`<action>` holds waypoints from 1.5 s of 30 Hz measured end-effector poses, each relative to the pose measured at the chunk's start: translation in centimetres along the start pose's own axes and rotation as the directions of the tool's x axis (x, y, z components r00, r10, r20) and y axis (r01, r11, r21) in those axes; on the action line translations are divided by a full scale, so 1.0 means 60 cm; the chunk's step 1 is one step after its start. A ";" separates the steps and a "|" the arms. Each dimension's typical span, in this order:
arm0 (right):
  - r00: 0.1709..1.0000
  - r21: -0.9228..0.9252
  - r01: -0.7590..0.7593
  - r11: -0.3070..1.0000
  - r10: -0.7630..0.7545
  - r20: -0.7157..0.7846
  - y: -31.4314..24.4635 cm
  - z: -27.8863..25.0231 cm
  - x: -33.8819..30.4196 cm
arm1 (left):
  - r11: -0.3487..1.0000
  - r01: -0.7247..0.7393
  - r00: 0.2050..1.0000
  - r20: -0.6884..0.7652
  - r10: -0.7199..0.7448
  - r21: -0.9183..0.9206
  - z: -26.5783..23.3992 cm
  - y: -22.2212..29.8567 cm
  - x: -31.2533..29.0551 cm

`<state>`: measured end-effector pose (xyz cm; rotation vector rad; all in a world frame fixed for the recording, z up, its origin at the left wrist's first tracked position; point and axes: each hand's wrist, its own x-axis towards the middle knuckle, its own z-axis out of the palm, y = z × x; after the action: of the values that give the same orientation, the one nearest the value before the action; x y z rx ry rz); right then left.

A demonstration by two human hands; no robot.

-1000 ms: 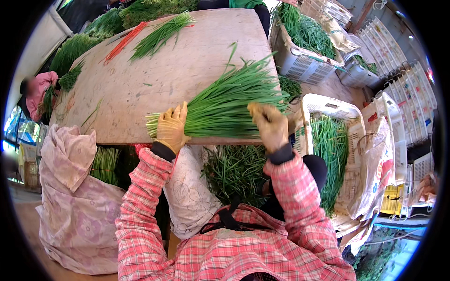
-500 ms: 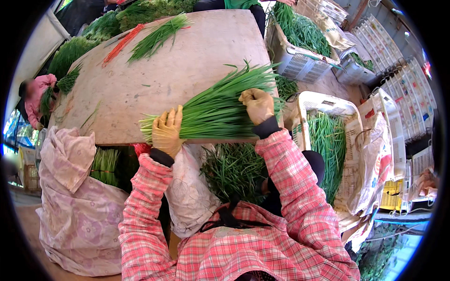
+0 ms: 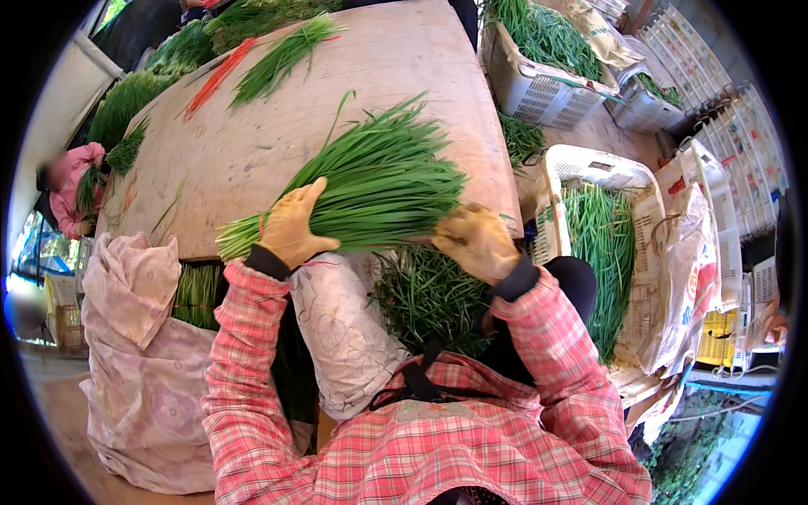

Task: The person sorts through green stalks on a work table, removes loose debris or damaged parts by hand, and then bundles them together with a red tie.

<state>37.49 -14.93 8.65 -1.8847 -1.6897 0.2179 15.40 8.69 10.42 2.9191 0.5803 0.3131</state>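
Observation:
A thick bunch of garlic chives (image 3: pixel 379 181) lies on the near part of the wooden table (image 3: pixel 210 160), pale stem ends to the left, green leaves fanned to the right. My gloved left hand (image 3: pixel 295 225) is closed round the stem end, its thumb on the near side and some fingers hidden under the leaves. A sliver of red shows on the stems beside it. At the table's front edge, my gloved right hand (image 3: pixel 478 241) touches the lower leaf tips with curled fingers; what they pinch, if anything, is hidden.
A smaller bunch of chives (image 3: pixel 282 63) and red ties (image 3: pixel 220 77) lie farther back. White crates (image 3: pixel 602 164) of greens stand at the right. Loose greens (image 3: pixel 429 295) sit below the table edge, near a flowered cloth (image 3: pixel 151 387). A person in pink (image 3: pixel 77 185) works at the far left.
The bunch has shifted left and turned slightly, with my left hand moving left on its stems. My right hand has come down from the leaves to their near edge.

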 end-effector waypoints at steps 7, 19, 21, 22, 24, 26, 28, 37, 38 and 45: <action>0.954 0.001 0.061 0.998 -0.057 -0.294 -0.001 0.066 0.088 | 0.907 0.309 0.950 0.056 -0.306 -0.287 0.033 0.010 0.070; 0.950 -0.129 -0.021 0.991 0.060 0.306 -0.032 0.041 -0.044 | 0.729 0.404 0.903 0.369 -0.221 -0.553 0.039 -0.005 0.067; 0.977 -0.224 -0.063 0.973 0.106 0.184 -0.027 0.018 -0.023 | 0.763 0.328 0.931 0.327 -0.162 -0.557 0.048 -0.007 0.067; 0.990 -0.229 -0.073 0.971 0.099 0.105 -0.021 0.014 -0.004 | 0.796 0.279 0.947 0.293 -0.134 -0.537 0.051 -0.009 0.066; 0.997 -0.134 -0.063 0.989 0.057 -0.049 -0.022 0.004 0.041 | 0.820 0.243 0.956 0.270 -0.112 -0.518 0.053 -0.010 0.063; 0.952 -0.070 0.131 0.989 -0.145 -0.270 0.005 0.031 0.090 | 0.808 0.254 0.952 0.283 -0.113 -0.531 0.052 -0.008 0.071; 0.980 -0.007 0.043 0.999 -0.044 -0.196 0.028 0.078 0.113 | 0.783 0.260 0.953 0.282 -0.112 -0.566 0.057 -0.007 0.081; 0.991 0.079 -0.052 0.996 0.042 0.128 0.010 0.083 -0.014 | 0.833 0.237 0.963 0.235 -0.133 -0.500 0.053 0.001 0.071; 0.988 0.094 -0.104 0.990 0.092 0.120 0.021 0.076 -0.016 | 0.831 0.250 0.960 0.237 -0.147 -0.497 0.045 0.006 0.066; 0.857 0.060 -0.255 0.965 0.254 -0.449 0.069 -0.012 -0.008 | 0.429 -0.041 0.833 -0.268 -0.484 -0.902 -0.003 0.062 -0.063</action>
<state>41.28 -15.66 6.93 -1.9679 -1.1262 -0.1187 13.25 3.84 10.64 1.6556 0.6086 1.0067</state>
